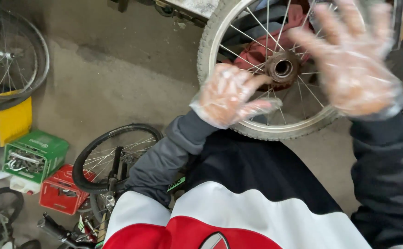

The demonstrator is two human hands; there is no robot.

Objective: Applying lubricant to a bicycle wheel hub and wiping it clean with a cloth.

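Note:
A small spoked bicycle wheel [220,41] with a pale worn tyre lies in front of me, its rusty hub [282,68] facing up. My left hand [231,94], in a thin clear plastic glove, rests on the spokes just left of the hub, fingers reaching toward it. My right hand [351,60], also gloved in clear plastic, hovers above the wheel's right side with the fingers spread wide and blurred. It holds nothing. Dark sleeves and a red, white and black jacket fill the lower frame.
A black-tyred bicycle wheel [113,157] and frame parts lie at lower left on the concrete floor. A green crate [35,154] of metal parts, a red crate [63,189] and a yellow container [12,122] stand at left. Another spoked wheel [12,55] leans at upper left.

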